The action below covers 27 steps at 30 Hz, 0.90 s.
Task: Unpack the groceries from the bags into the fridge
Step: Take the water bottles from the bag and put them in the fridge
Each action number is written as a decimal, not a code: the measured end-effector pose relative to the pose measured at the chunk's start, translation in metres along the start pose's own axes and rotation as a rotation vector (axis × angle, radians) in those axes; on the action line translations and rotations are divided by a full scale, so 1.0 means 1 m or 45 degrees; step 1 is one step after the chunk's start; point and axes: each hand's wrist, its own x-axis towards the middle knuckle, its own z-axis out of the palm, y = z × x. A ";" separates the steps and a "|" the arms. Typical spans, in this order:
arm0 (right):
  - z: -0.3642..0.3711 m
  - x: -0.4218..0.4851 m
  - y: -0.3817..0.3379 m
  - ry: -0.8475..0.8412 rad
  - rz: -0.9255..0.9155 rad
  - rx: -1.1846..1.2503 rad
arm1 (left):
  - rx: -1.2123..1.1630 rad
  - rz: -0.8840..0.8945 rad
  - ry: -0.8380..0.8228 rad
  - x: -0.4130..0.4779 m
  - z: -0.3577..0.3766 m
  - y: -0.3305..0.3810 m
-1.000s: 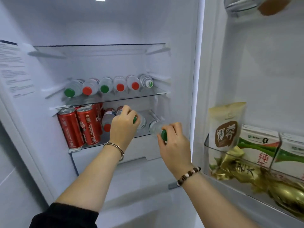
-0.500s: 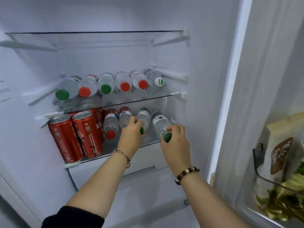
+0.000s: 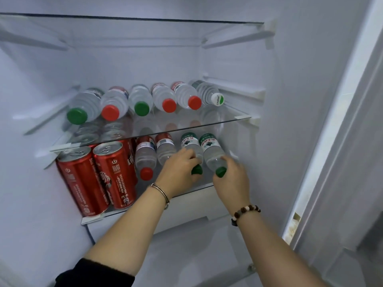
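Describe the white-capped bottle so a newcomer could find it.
Find the middle glass shelf, which carries one row of six water bottles lying on their sides, caps outward. Go to the row's right end. That bottle alone has a white cap with a green patch and lettering; its neighbours' caps are plain red or green.

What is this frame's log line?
left hand grips left green-cap bottle | right hand grips right green-cap bottle | both lying on lower shelf
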 end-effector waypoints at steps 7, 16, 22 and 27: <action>0.015 0.026 0.003 -0.079 0.021 0.064 | 0.201 -0.009 0.070 0.008 0.016 -0.015; 0.025 0.042 0.006 -0.123 0.005 0.093 | 0.211 -0.208 0.157 0.007 0.028 -0.018; 0.040 0.056 0.014 -0.245 0.080 0.075 | 0.096 -0.165 0.231 0.005 0.031 -0.019; 0.056 0.056 0.020 -0.231 0.052 -0.052 | 0.076 -0.203 0.257 0.006 0.035 -0.022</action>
